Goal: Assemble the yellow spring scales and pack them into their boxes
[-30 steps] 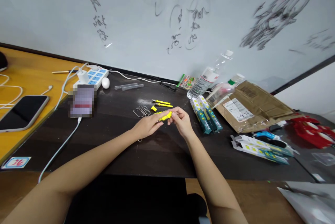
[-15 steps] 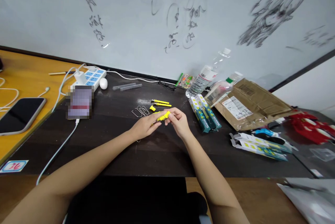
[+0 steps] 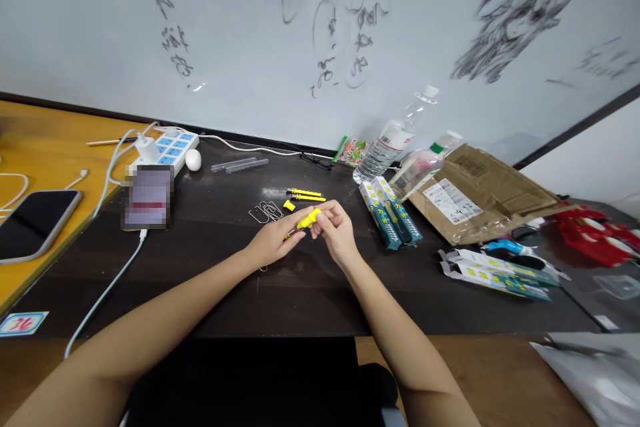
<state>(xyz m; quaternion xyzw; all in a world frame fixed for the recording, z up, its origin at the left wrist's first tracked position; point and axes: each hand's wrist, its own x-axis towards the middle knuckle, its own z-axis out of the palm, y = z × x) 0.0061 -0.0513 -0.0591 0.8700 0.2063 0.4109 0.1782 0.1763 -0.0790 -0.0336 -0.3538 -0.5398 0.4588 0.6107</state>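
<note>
Over the dark desk (image 3: 310, 300), my two hands meet around a small bright yellow plastic piece (image 3: 310, 217). My left hand (image 3: 273, 239) is closed on its left part, where a thin dark shaft shows below the fingers. The right end is pinched by the thumb and fingers of my right hand (image 3: 336, 232). Just beyond lie slim yellow-and-black sticks (image 3: 307, 196) and a loose yellow cap (image 3: 289, 205). A tangle of bent metal wire pieces (image 3: 266, 212) sits to the left of them. My fingers cover much of the held piece.
Narrow printed boxes (image 3: 390, 214) stand to the right, with opened boxes (image 3: 500, 274) further over. Behind them are a water bottle (image 3: 385, 147) and a cardboard parcel (image 3: 485, 180). On the left are a power strip (image 3: 175, 147), a cabled phone (image 3: 149, 197) and clear plastic tubes (image 3: 240, 165).
The view has shifted slightly, so most things sit a little further left. Both hands keep their hold on the yellow piece, with only slight finger movement.
</note>
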